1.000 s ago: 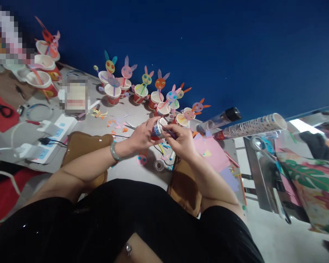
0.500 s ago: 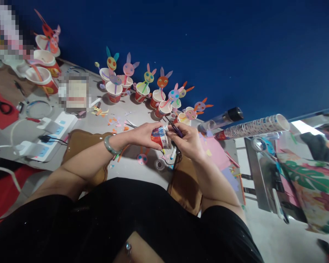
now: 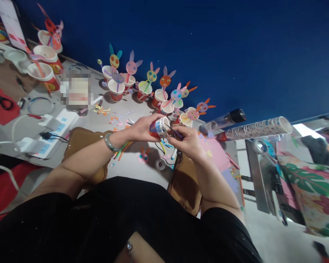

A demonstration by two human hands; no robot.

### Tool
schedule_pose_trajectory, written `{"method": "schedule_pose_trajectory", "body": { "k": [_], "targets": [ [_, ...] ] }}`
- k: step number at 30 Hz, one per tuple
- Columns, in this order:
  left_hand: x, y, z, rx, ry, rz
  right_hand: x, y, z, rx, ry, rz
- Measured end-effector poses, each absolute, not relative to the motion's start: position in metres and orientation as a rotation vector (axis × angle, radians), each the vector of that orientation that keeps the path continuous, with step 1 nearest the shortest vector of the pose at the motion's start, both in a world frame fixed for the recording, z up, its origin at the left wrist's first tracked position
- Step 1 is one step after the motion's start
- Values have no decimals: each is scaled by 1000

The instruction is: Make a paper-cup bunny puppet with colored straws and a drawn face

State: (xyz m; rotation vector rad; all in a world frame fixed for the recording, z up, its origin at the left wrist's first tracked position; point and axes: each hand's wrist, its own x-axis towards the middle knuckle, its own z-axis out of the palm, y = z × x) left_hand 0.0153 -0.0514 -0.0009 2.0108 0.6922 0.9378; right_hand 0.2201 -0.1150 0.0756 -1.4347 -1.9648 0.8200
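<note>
My left hand (image 3: pixel 142 128) is wrapped around a red and white paper cup (image 3: pixel 159 128), tipped on its side with its white end turned to the right. In my right hand (image 3: pixel 188 139) is a slim dark pointed tool (image 3: pixel 176 133), whose tip reaches to the white end of the cup. Whether it is scissors or a knife I cannot make out. Below the cup, a pink paper rabbit head (image 3: pixel 143 157) lies on the table. Beside it is a roll of tape (image 3: pixel 161 164), with coloured strips (image 3: pixel 123 151) near my left wrist.
Paper cups with rabbit figures (image 3: pixel 144 90) line the blue wall. A long stack of cups (image 3: pixel 256 128) lies at the right, beside a clear bottle (image 3: pixel 222 119) and pink paper (image 3: pixel 215 153). On the left are a power strip (image 3: pixel 56 131) and black-handled scissors (image 3: pixel 0 101).
The cup has tilted so that its white end shows more, and my left hand has risen slightly with it. The dark tool's tip now points leftward at the cup's end.
</note>
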Motion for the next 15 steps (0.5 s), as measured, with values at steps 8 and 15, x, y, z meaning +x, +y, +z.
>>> {"method": "schedule_pose_trajectory", "body": {
  "k": [8,15],
  "targets": [
    [9,-49,-1,1886,499,610,228,-127,68,-1333,-2076,567],
    [-4,-47,4,1602,323,386,276,-134,101,-1426,-1567,166]
  ]
}}
